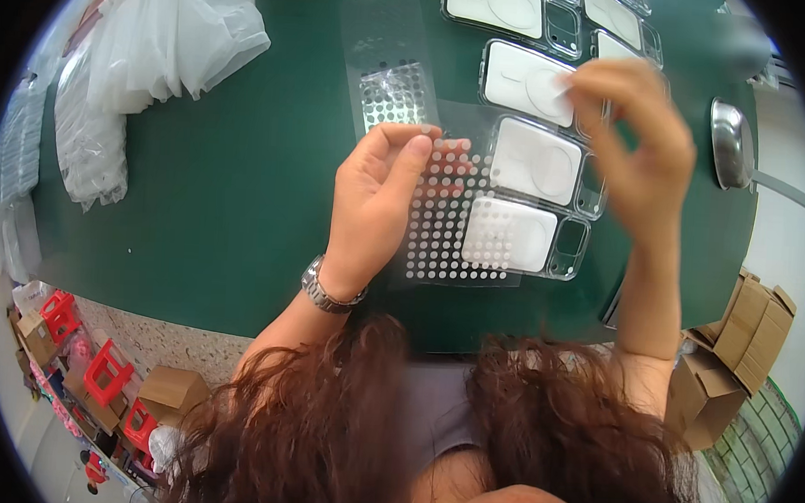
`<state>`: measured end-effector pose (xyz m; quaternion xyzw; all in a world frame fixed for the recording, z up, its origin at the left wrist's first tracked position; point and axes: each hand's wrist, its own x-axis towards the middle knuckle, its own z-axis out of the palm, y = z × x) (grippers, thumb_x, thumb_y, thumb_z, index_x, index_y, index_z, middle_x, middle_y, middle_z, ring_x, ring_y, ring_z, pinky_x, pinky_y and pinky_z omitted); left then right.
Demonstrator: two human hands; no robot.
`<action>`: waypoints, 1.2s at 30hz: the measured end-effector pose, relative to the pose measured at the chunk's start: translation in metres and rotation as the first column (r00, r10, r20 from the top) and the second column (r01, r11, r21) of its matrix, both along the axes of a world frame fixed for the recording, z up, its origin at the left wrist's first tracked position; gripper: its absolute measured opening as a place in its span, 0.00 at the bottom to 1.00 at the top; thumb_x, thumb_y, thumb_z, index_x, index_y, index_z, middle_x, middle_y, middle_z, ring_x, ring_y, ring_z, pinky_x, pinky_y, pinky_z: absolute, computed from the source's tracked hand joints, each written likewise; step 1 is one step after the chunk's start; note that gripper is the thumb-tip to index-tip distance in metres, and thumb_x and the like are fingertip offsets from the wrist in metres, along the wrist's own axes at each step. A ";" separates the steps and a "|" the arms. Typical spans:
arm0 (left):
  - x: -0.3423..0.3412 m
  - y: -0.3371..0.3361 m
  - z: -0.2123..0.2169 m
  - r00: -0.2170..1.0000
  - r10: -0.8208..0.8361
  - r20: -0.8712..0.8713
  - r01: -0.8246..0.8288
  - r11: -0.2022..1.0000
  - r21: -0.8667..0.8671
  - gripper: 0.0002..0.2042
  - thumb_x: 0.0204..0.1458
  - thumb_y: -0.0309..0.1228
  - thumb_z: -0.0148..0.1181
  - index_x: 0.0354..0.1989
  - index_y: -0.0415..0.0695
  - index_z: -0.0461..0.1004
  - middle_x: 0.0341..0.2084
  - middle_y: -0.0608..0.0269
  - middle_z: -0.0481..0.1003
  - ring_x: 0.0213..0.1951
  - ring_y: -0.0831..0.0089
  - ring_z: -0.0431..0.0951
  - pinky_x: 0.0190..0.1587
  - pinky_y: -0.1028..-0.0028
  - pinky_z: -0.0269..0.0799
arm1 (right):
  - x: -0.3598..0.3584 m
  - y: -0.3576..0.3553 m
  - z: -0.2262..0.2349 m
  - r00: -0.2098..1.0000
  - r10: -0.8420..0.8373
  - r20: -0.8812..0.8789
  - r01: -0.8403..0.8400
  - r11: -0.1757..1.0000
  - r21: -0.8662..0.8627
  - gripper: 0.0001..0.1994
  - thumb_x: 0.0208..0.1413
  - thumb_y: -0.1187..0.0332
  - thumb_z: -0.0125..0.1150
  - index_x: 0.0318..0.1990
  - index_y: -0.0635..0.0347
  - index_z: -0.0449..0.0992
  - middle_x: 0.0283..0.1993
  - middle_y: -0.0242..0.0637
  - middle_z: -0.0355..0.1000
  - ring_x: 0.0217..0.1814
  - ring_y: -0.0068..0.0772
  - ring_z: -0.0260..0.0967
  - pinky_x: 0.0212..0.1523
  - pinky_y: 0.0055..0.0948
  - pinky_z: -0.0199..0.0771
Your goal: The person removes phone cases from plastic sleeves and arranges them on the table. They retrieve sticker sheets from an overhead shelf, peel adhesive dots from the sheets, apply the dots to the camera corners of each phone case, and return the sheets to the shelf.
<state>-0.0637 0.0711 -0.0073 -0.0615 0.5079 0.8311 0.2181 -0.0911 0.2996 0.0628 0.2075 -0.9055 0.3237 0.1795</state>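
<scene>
My left hand [369,195], a metal watch on its wrist, pinches the top edge of a clear sheet of round dot stickers [435,244] between thumb and fingers. The sheet's right part overlaps the nearest clear phone case [535,236], which has a white panel with a ring. Another phone case [530,158] lies just beyond it. My right hand [640,141], smeared by motion, is raised over a third phone case [521,80]; its thumb and finger are closed at a small pale bit too blurred to name. A second dotted sheet [392,96] lies beyond my left hand.
More phone cases [497,6] lie in rows toward the back of the green table [205,205]. Clear plastic bags [158,47] are heaped at the far left. A metal bowl [731,146] sits at the right edge. Cardboard boxes [724,359] and red stools [108,373] stand below.
</scene>
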 end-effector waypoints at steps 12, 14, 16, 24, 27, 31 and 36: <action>0.018 0.019 0.004 0.916 -0.094 -0.391 -0.017 0.962 -0.273 0.10 0.65 0.25 0.50 0.49 0.32 0.73 0.37 0.67 0.77 0.37 0.86 0.74 0.40 0.85 0.70 | 0.037 -0.049 -0.028 0.987 0.040 -0.156 -0.030 0.998 0.063 0.05 0.41 0.76 0.60 0.25 0.60 0.69 0.28 0.36 0.65 0.33 0.39 0.64 0.34 0.34 0.69; 0.020 0.013 0.007 0.898 -0.100 -0.428 -0.056 0.940 -0.337 0.10 0.65 0.25 0.50 0.49 0.33 0.73 0.37 0.69 0.76 0.36 0.87 0.73 0.38 0.86 0.69 | 0.037 -0.052 -0.033 0.988 0.065 -0.142 -0.057 0.996 0.064 0.05 0.41 0.74 0.59 0.25 0.60 0.69 0.28 0.36 0.65 0.34 0.38 0.65 0.35 0.33 0.70; 0.022 0.014 0.005 0.926 -0.082 -0.369 -0.074 0.918 -0.390 0.10 0.66 0.26 0.50 0.48 0.33 0.73 0.35 0.71 0.75 0.34 0.89 0.71 0.37 0.88 0.66 | 0.035 -0.050 -0.039 0.986 0.089 -0.138 -0.079 0.994 0.074 0.04 0.42 0.73 0.57 0.25 0.60 0.68 0.29 0.36 0.65 0.35 0.37 0.65 0.36 0.32 0.71; 0.013 0.020 -0.001 0.958 -0.095 -0.272 -0.023 0.917 -0.398 0.09 0.65 0.23 0.49 0.47 0.30 0.72 0.39 0.55 0.79 0.41 0.78 0.78 0.46 0.80 0.73 | 0.018 -0.017 -0.045 0.980 0.198 0.001 -0.197 0.974 0.111 0.05 0.44 0.73 0.58 0.28 0.61 0.69 0.32 0.38 0.65 0.37 0.38 0.64 0.39 0.31 0.70; 0.010 0.025 0.007 0.988 -0.065 -0.141 0.014 0.941 -0.337 0.09 0.65 0.23 0.47 0.47 0.29 0.71 0.41 0.48 0.79 0.41 0.72 0.80 0.45 0.75 0.78 | -0.010 0.043 -0.031 0.991 0.118 0.056 -0.108 0.982 -0.158 0.05 0.53 0.78 0.58 0.37 0.60 0.71 0.36 0.37 0.68 0.39 0.35 0.68 0.39 0.29 0.70; 0.008 0.038 -0.005 0.989 -0.069 -0.131 0.014 0.926 -0.378 0.09 0.64 0.20 0.45 0.46 0.28 0.71 0.41 0.42 0.78 0.41 0.65 0.82 0.43 0.69 0.82 | -0.040 0.183 -0.052 0.830 -0.479 0.285 0.512 0.858 -0.047 0.07 0.64 0.70 0.54 0.41 0.64 0.74 0.30 0.24 0.66 0.32 0.14 0.60 0.33 0.17 0.63; 0.012 0.034 -0.003 0.971 -0.083 -0.222 -0.027 0.891 -0.453 0.09 0.63 0.19 0.45 0.46 0.27 0.70 0.41 0.39 0.78 0.39 0.62 0.82 0.39 0.70 0.83 | -0.061 0.225 -0.050 0.703 -0.592 0.395 0.615 0.784 0.079 0.10 0.61 0.68 0.55 0.43 0.67 0.75 0.37 0.39 0.76 0.38 0.30 0.71 0.43 0.29 0.71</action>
